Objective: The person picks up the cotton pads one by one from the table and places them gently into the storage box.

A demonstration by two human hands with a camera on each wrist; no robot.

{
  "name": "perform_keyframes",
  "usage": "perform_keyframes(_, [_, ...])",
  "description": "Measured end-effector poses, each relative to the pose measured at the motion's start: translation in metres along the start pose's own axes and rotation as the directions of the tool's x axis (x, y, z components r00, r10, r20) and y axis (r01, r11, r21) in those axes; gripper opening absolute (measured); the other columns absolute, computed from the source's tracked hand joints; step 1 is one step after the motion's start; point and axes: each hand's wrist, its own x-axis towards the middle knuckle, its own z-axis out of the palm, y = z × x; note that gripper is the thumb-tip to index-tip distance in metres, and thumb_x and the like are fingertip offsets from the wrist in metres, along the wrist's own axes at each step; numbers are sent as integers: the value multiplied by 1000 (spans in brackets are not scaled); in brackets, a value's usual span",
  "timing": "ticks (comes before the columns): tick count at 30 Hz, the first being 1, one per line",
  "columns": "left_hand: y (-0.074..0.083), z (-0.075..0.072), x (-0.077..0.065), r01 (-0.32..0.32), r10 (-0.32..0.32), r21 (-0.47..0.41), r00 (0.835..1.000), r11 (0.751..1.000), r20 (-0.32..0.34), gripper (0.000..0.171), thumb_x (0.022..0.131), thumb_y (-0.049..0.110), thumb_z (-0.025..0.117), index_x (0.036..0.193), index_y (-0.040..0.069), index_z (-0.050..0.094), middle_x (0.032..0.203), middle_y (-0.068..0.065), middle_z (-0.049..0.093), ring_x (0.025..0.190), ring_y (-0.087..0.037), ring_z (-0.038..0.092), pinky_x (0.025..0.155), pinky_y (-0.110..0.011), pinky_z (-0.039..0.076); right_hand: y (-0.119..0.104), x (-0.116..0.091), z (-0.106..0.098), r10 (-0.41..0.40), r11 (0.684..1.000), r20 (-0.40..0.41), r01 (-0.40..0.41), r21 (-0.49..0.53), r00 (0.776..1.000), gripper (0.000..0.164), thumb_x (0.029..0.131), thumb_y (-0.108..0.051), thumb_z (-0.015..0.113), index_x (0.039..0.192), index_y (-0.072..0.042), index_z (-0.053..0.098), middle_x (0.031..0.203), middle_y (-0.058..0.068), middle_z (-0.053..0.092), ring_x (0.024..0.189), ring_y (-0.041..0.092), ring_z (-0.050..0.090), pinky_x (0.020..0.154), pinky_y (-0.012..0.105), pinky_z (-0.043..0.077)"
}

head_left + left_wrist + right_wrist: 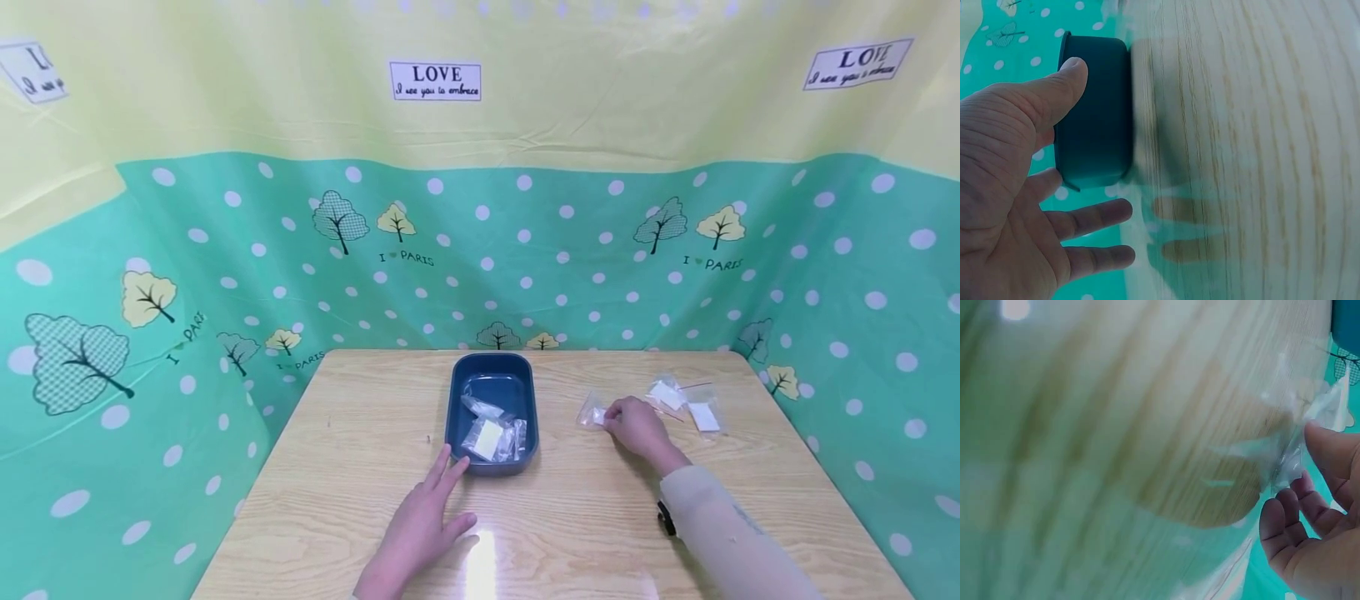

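Head view: blue tray [498, 468] sat on the wood table [570, 525], long axis pointing away from the person. Several clear zip bags [487, 439] lay jumbled in the tray's near half, at least one with a white card inside. Left hand [420, 529] was wide, fingers spread, fingertips at the tray's near-left corner, thumb apart from it. Right hand [641, 429] was right of the tray, pinching a small clear bag [591, 414] with white contents, low over or on the table; couldn't tell which. Farther right of the tray, two more bags [686, 406] lay close together, white cards inside, red lines at their edges. Light sleeve [731, 533] on the right arm. Polka-dot curtain [465, 217] hung behind the tray.

Left wrist view: tray wall showed side-on beyond the thumb; index finger ran up to the rim, two other fingers stuck out straight beside the tray.

Right wrist view: thumb and index held the bag's edge, other fingers loosely bent. Tray only showed as a blue corner past the bag.
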Motion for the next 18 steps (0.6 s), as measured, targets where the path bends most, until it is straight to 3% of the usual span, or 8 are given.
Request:
perform_keyframes(6, [0,0,0,0,0,-2,1000,1000,-1,86,92,43,82,165,24,42,179,-15,23,127,-56,63,102,-71,56,-7,-3,0,-13,987,6,12,161,1000,11,100,-16,72,104,-6,71,139,31,66,126,50,63,109,63,52])
perform_keyframes(8, [0,1,0,0,0,-4,1000,1000,-1,86,92,43,82,165,24,42,179,-15,23,127,-56,63,102,-70,56,-9,-4,0,-14,982,17,11,188,1000,13,101,-18,71,106,-6,70,133,29,68,121,46,65,105,58,56])
perform_keyframes(12, [0,1,1,0,0,-2,1000,1000,-3,86,92,42,82,165,24,42,179,-15,23,127,-55,64,101,-70,57,-13,-5,-2,-3,972,40,-7,236,999,17,104,-22,69,110,-6,70,106,13,71,95,25,64,83,36,56])
perform_keyframes(18, [-1,2,1,-3,3,3,1000,1000,-6,86,92,43,82,165,24,42,179,-15,24,126,-55,64,100,-69,57,-17,-8,-3,-14,954,43,0,299,999,16,106,-19,66,111,-4,69,104,11,70,94,21,62,77,28,54])
